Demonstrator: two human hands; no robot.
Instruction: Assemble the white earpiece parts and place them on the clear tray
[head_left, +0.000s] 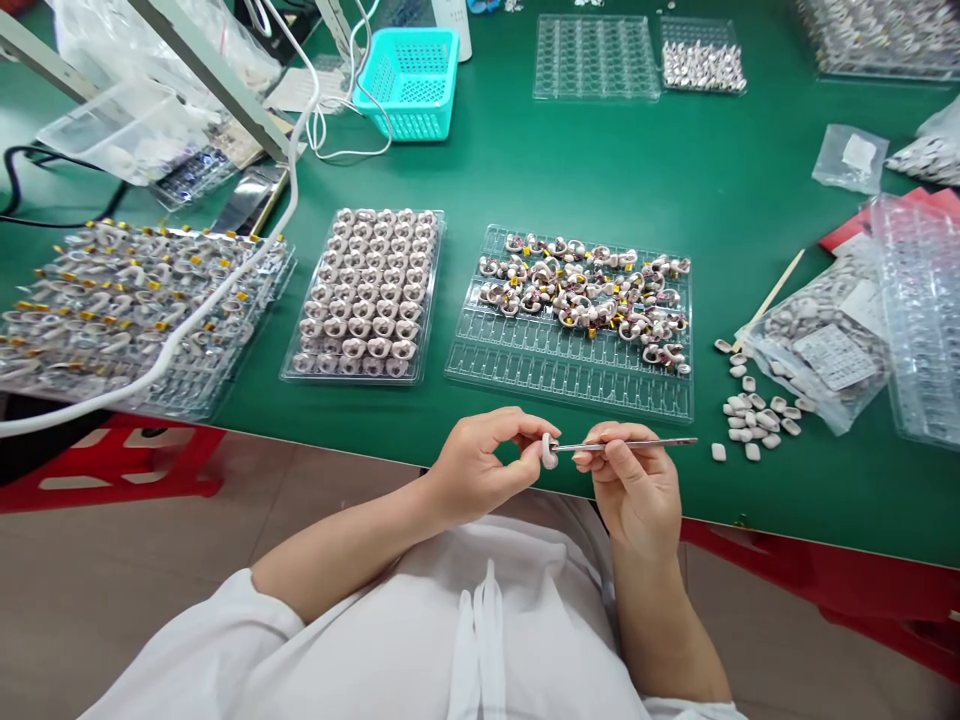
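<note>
At the table's near edge, my left hand (487,462) pinches a small beige curved shell (548,458), shaped like an earphone housing, between thumb and fingertips. My right hand (637,475) is closed around slim metal tweezers (660,442), held nearly level. Their tip meets the shell's right side; the exact contact is too small to make out. Just beyond my hands lies a clear tray (570,375) with beige ring-like parts (577,285) bearing yellow tabs heaped on its far portion. Left of it, a second clear tray (360,378) carries neat rows of beige shells (364,290).
Loose beige caps (754,415) lie at right beside a filled plastic bag (832,330) and a wooden stick (776,285). Stacked parts trays (135,310) stand at left under a white cable (225,290). A turquoise basket (409,125) sits farther back.
</note>
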